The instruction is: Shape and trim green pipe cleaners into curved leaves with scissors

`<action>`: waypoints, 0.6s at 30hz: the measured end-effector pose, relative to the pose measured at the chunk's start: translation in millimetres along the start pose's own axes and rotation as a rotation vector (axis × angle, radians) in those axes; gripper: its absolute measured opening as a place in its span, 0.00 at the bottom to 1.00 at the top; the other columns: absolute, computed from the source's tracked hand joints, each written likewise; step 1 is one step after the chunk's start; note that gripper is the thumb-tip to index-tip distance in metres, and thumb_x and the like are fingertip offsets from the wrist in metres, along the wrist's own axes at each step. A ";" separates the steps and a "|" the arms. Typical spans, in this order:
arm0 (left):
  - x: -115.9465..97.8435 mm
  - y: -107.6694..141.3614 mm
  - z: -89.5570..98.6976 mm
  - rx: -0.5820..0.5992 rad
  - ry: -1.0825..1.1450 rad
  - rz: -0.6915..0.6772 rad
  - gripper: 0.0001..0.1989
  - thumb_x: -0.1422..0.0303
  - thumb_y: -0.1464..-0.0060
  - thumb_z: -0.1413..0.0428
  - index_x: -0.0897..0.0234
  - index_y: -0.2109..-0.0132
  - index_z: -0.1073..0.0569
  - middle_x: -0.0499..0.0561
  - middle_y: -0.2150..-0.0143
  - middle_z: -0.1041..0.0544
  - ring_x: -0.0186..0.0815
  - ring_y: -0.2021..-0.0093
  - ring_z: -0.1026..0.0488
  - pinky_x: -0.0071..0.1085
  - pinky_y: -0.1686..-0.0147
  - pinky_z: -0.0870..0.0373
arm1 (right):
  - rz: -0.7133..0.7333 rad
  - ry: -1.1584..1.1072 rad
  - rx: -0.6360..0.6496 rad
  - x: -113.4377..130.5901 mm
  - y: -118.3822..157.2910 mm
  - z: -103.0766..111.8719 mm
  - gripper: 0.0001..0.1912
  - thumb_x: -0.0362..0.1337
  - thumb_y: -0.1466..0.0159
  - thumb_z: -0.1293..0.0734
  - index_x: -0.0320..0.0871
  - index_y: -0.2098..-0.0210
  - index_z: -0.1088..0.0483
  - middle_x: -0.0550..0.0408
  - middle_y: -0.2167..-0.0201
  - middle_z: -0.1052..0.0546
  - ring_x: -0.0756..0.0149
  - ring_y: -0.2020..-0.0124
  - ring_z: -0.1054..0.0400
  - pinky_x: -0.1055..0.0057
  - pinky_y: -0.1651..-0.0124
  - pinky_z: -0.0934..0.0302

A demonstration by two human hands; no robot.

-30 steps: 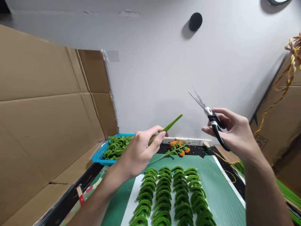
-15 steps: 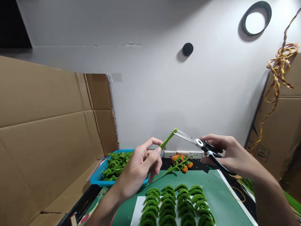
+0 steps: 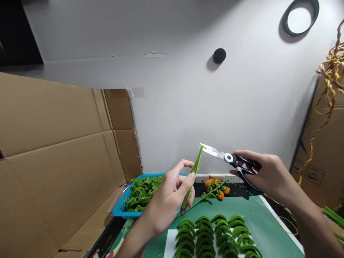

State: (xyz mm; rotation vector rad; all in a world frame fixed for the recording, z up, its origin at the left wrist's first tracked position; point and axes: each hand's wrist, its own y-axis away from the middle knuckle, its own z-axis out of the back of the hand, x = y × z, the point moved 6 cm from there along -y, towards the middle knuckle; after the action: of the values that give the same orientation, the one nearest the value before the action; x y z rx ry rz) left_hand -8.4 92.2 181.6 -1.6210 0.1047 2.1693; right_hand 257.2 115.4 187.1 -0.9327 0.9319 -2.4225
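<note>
Green strip (image 3: 199, 161) now more upright at scissors (image 3: 228, 158); carton print (image 3: 315, 175) (far right) unreadable

My left hand: bare (image 3: 168, 200), with slender fingers and a smooth back.
My left thumbnail: short and rounded at the tip (image 3: 192, 175).
My left wrist: bare, narrower than the hand (image 3: 150, 225).
My left forearm: bare as far as the view shows (image 3: 135, 242).
My right hand: bare as well (image 3: 264, 170), slim-fingered, its back smooth.
My right wrist: bare and slim (image 3: 286, 186).
My right forearm: bare down to the picture's edge, widening away from the wrist (image 3: 309, 211).
</note>
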 end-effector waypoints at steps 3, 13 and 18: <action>1.6 0.5 1.1 -0.047 -0.100 -0.004 0.22 0.49 0.30 0.49 0.56 0.38 0.36 0.40 0.77 0.31 0.31 0.79 0.39 0.25 0.79 0.37 | 0.044 0.075 -0.098 8.6 -1.3 -2.2 0.15 0.44 0.36 0.26 0.49 0.50 0.19 0.58 0.69 0.17 0.64 0.73 0.25 0.69 0.68 0.34; 1.6 -3.9 3.2 0.006 0.023 0.000 0.22 0.50 0.30 0.49 0.60 0.41 0.37 0.41 0.77 0.29 0.32 0.81 0.34 0.26 0.78 0.33 | 0.194 0.272 -0.221 27.1 5.0 -12.5 0.24 0.30 0.41 0.35 0.50 0.48 0.22 0.56 0.58 0.14 0.59 0.66 0.18 0.66 0.65 0.30; 4.1 -9.2 5.7 0.054 0.146 -0.029 0.21 0.51 0.30 0.48 0.60 0.42 0.39 0.43 0.76 0.25 0.33 0.82 0.29 0.27 0.78 0.30 | 0.284 0.277 -0.156 36.1 7.7 -19.0 0.27 0.27 0.41 0.37 0.50 0.45 0.23 0.56 0.56 0.14 0.59 0.63 0.18 0.67 0.64 0.28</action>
State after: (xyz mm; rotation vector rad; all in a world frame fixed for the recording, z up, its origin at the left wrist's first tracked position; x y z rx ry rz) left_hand -11.0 103.5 181.3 -1.7379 0.1813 2.0079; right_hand 219.2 98.7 187.1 -0.4774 1.2712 -2.2920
